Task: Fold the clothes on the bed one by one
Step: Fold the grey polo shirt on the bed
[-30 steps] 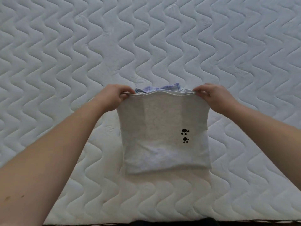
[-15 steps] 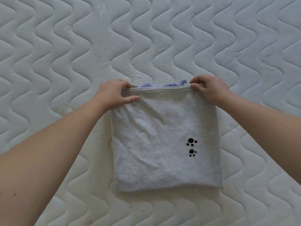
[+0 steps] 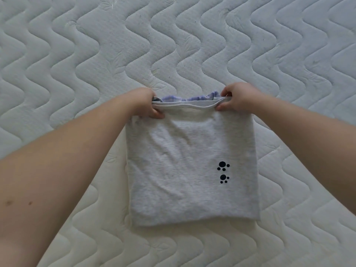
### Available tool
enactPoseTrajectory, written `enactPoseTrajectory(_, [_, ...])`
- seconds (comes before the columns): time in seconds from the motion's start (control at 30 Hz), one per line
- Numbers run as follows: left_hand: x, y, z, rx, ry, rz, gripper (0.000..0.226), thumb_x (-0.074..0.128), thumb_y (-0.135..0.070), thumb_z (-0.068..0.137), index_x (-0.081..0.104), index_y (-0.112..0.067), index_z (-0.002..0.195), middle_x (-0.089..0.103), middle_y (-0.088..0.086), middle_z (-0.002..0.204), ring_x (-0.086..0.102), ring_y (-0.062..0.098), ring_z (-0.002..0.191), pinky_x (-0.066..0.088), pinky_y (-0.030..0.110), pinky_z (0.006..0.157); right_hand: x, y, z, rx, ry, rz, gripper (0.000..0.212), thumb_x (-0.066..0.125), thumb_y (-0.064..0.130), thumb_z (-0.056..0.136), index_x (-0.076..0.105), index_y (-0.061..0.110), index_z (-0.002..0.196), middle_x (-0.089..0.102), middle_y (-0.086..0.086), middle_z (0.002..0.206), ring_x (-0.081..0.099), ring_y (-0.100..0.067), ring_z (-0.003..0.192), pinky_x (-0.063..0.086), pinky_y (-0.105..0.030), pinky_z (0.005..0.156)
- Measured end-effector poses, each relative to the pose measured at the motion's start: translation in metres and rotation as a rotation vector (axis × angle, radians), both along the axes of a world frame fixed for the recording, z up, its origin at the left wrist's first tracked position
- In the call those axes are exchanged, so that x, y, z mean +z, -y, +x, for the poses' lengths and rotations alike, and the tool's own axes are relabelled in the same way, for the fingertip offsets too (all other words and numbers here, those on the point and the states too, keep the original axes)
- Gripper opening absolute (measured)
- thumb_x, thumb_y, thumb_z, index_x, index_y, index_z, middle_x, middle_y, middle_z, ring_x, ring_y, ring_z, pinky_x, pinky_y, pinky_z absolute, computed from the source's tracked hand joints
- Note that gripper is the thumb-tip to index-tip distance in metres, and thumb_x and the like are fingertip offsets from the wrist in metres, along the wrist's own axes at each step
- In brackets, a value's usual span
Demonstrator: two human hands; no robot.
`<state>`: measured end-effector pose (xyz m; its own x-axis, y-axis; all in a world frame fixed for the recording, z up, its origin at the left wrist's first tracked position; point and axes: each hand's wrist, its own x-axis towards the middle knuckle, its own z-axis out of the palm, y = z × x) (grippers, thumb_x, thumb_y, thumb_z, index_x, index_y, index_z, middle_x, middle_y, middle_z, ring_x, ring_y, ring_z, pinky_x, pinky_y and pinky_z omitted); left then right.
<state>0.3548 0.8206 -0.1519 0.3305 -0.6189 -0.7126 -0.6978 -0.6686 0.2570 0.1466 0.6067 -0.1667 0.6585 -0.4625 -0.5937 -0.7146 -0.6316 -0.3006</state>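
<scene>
1. The grey garment [image 3: 190, 166] lies folded flat on the bed [image 3: 77, 54], below the centre of the view.
2. The left hand [image 3: 147, 105] pinches its top edge at 10 o'clock.
3. The right hand [image 3: 238, 99] pinches this edge at 1 o'clock.
4. A checked blue cloth [image 3: 189, 98], perhaps another garment, shows behind the edge.

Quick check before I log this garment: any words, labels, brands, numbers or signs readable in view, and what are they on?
No readable text anywhere in the head view.
The grey folded garment carries only a picture mark: two black paw prints, no letters or numbers.
The purple checked cloth showing at the garment's far edge has a pattern only, no visible label.
The quilted mattress shows stitching only.
</scene>
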Motion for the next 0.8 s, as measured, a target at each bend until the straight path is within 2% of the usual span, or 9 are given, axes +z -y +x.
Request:
enactPoseTrajectory(0.07, [0.002, 0.002, -0.005, -0.054, 0.014, -0.006, 0.025, 0.078, -0.038, 0.079, 0.067, -0.019, 0.091, 0.063, 0.002, 0.077, 0.057, 0.024, 0.075, 0.036, 0.027, 0.059, 0.002, -0.003, 0.001, 0.02, -0.008, -0.01, 0.044, 0.078, 0.046, 0.077, 0.066, 0.021, 0.11, 0.062, -0.001, 0.098, 0.051, -0.019, 0.088, 0.037, -0.026, 0.073])
enactPoseTrajectory(0.13, [0.004, 0.0, -0.008, -0.069, 0.045, -0.038, 0.028, 0.077, -0.037, 0.08, 0.06, -0.018, 0.09, 0.06, 0.003, 0.082, 0.054, 0.025, 0.079, 0.035, 0.029, 0.064, 0.005, -0.005, -0.002, 0.024, 0.031, -0.014, 0.042, 0.077, 0.044, 0.079, 0.063, 0.02, 0.11, 0.057, 0.001, 0.095, 0.049, -0.019, 0.088, 0.037, -0.027, 0.073])
enactPoseTrajectory(0.23, [0.009, -0.007, -0.009, -0.068, 0.066, -0.086, 0.033, 0.077, -0.038, 0.08, 0.051, -0.018, 0.085, 0.054, 0.001, 0.08, 0.05, 0.024, 0.079, 0.03, 0.031, 0.063, 0.011, -0.008, -0.008, 0.036, 0.095, -0.036, 0.033, 0.075, 0.041, 0.08, 0.056, 0.022, 0.098, 0.056, -0.002, 0.092, 0.05, -0.022, 0.088, 0.036, -0.029, 0.07])
enactPoseTrajectory(0.33, [0.02, -0.012, -0.009, -0.069, 0.033, -0.097, 0.032, 0.078, -0.036, 0.079, 0.055, -0.017, 0.09, 0.056, -0.002, 0.08, 0.053, 0.024, 0.081, 0.033, 0.031, 0.064, 0.023, -0.01, -0.013, 0.061, 0.124, -0.04, 0.033, 0.076, 0.039, 0.081, 0.05, 0.023, 0.093, 0.057, -0.004, 0.092, 0.049, -0.022, 0.085, 0.033, -0.03, 0.069])
enactPoseTrajectory(0.43, [0.04, -0.015, -0.013, -0.124, 0.03, -0.103, 0.022, 0.079, -0.034, 0.079, 0.065, -0.019, 0.089, 0.06, -0.002, 0.073, 0.059, 0.025, 0.077, 0.037, 0.03, 0.063, 0.043, -0.015, -0.021, 0.064, 0.142, -0.018, 0.032, 0.076, 0.036, 0.081, 0.059, 0.02, 0.103, 0.061, -0.001, 0.093, 0.051, -0.021, 0.085, 0.035, -0.029, 0.069])
enactPoseTrajectory(0.5, [0.061, -0.018, -0.018, -0.148, 0.04, -0.107, 0.021, 0.078, -0.035, 0.079, 0.062, -0.024, 0.072, 0.061, -0.002, 0.068, 0.061, 0.025, 0.075, 0.037, 0.03, 0.06, 0.066, -0.018, -0.027, 0.09, 0.123, -0.024, 0.031, 0.075, 0.038, 0.083, 0.066, 0.017, 0.104, 0.064, -0.001, 0.085, 0.053, -0.022, 0.08, 0.038, -0.03, 0.066])
enactPoseTrajectory(0.57, [0.089, -0.023, -0.024, -0.147, 0.044, -0.107, 0.028, 0.078, -0.036, 0.079, 0.056, -0.028, 0.063, 0.06, -0.004, 0.064, 0.059, 0.022, 0.07, 0.037, 0.028, 0.056, 0.095, -0.02, -0.034, 0.128, 0.105, -0.059, 0.027, 0.073, 0.041, 0.083, 0.071, 0.016, 0.096, 0.059, -0.002, 0.07, 0.051, -0.023, 0.068, 0.038, -0.032, 0.06])
enactPoseTrajectory(0.67, [0.138, -0.033, -0.032, -0.119, 0.051, -0.135, 0.019, 0.078, -0.039, 0.078, 0.066, -0.026, 0.07, 0.065, 0.0, 0.067, 0.06, 0.02, 0.068, 0.041, 0.027, 0.061, 0.146, -0.023, -0.049, 0.114, 0.154, -0.083, 0.023, 0.072, 0.042, 0.083, 0.071, 0.019, 0.086, 0.053, 0.0, 0.061, 0.045, -0.013, 0.057, 0.034, -0.027, 0.054])
enactPoseTrajectory(0.8, [0.219, -0.039, -0.043, -0.086, 0.139, -0.234, 0.017, 0.077, -0.038, 0.079, 0.071, -0.023, 0.078, 0.061, -0.005, 0.061, 0.053, 0.006, 0.059, 0.036, 0.02, 0.053, 0.223, -0.03, -0.063, 0.077, 0.27, -0.13, 0.019, 0.073, 0.041, 0.082, 0.073, 0.024, 0.089, 0.059, -0.004, 0.068, 0.045, -0.01, 0.058, 0.035, -0.023, 0.055])
